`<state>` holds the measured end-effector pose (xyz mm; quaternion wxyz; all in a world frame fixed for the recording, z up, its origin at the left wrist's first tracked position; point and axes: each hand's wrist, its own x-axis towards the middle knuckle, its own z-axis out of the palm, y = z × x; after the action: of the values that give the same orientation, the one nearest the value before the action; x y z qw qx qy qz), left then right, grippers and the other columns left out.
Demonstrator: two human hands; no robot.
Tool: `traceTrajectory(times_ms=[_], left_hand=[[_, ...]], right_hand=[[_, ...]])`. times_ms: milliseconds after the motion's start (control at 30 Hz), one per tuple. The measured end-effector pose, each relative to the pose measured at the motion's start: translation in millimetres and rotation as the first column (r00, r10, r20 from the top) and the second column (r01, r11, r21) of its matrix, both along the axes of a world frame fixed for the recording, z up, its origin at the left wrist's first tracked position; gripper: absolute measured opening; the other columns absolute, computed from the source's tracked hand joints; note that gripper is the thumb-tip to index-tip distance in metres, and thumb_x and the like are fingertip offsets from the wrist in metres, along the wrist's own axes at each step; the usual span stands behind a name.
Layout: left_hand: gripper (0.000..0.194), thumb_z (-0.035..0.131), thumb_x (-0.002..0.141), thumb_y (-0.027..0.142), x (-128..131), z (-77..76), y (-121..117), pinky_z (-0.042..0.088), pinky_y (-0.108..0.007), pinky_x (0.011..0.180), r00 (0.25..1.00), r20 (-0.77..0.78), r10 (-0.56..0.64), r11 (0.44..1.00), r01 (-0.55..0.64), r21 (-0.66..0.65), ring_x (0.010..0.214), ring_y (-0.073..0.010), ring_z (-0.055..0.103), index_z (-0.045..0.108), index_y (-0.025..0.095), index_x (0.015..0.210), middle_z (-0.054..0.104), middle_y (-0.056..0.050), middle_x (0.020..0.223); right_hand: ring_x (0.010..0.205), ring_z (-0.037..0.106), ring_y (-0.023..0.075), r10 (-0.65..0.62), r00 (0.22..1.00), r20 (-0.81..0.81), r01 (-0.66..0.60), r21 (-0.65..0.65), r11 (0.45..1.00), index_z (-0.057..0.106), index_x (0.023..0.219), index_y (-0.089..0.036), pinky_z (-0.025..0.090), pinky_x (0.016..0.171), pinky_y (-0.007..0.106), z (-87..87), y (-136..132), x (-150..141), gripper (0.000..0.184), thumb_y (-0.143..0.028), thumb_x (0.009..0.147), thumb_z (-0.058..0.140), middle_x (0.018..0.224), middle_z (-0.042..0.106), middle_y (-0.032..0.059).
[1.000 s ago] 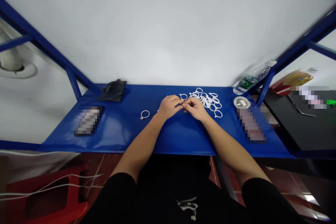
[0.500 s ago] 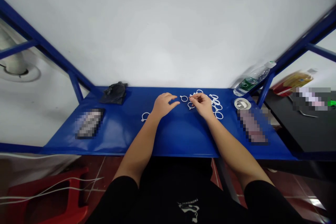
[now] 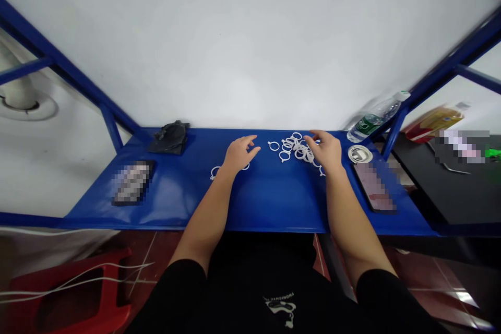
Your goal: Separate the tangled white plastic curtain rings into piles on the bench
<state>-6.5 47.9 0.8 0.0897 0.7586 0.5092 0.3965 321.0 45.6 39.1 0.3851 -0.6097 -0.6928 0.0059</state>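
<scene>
Hands: left hand (image 3: 238,154) and right hand (image 3: 326,151), both bare, well apart from each other.
Left grip: thumb and forefinger parted, nothing visible between them; palm side we can't check.
Right grip: fingers loosely spread, thumb off the forefinger, no ring seen pinched; contact with those below, we can't tell.
Ring pile (image 3: 308,154): white, beside and partly under the right hand, overlapping, some hidden.
Lone ring (image 3: 274,150): flat, between the hands, just left of the pile, small tab on its rim.
Left-side rings: near ring (image 3: 246,167) half covered by the left hand, outer ring (image 3: 213,171) partly behind the wrist.
Ring handling: we'd guess light, thin plastic, fairly stiff with slight give, smooth enough to skid; tabs could snag neighbours in the pile, and hard bending might snap one.
Ring hold: we'd pinch the band or tab between thumb and forefinger; open centre suits a fingertip hook.
Blue table (image 3: 274,203): glossy, low friction likely, so rings may slide.
Right edge: coiled cable (image 3: 360,160), blurred-out slab (image 3: 371,185), bottle (image 3: 368,125) behind.
Left edge: black bag (image 3: 170,138), second slab (image 3: 133,182), also pixelated.
</scene>
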Motion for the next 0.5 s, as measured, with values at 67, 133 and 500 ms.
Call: traceTrajectory(times_ms=[67, 133, 500], left_hand=[[0.046, 0.076, 0.093, 0.035, -1, -1.2, 1, 0.056, -0.035, 0.080, 1.000, 0.009, 0.002, 1.000, -0.002, 0.013, 0.080, -0.0177, 0.066, 0.068, 0.022, 0.137, 0.076, -0.004, 0.100], [0.055, 0.077, 0.093, 0.035, -3, -1.2, 0, 0.056, -0.035, 0.081, 1.000, 0.022, 0.013, 0.999, -0.014, 0.037, 0.080, -0.0178, 0.066, 0.062, 0.021, 0.144, 0.076, -0.006, 0.103], [0.052, 0.075, 0.094, 0.041, -19, 26.6, -1, 0.053, -0.045, 0.107, 0.984, -0.168, 0.056, 0.998, -0.051, 0.037, 0.117, -0.0299, 0.067, 0.065, 0.019, 0.140, 0.071, -0.014, 0.133]], right_hand=[[0.085, 0.073, 0.0269, -0.016, 0.999, -0.043, 0.017, 0.009, 1.000, 0.079, 0.116, -0.018, 0.055, 0.081, 0.039, 1.1, 1, 3, 0.046, -0.057, 0.098, 0.062, 0.094, 0.080, 0.0101], [0.081, 0.072, 0.0254, 0.022, 0.999, -0.048, -0.022, 0.013, 1.000, 0.080, 0.114, -0.019, 0.055, 0.080, 0.038, 1.1, 0, 1, 0.042, -0.054, 0.098, 0.063, 0.095, 0.081, 0.0097], [0.112, 0.073, 0.0268, 0.585, 0.788, 0.195, -0.545, -0.221, 0.809, 0.074, 0.129, -0.023, 0.059, 0.093, 0.038, -21.7, -37, -89, 0.032, -0.033, 0.103, 0.060, 0.127, 0.076, 0.0110]])
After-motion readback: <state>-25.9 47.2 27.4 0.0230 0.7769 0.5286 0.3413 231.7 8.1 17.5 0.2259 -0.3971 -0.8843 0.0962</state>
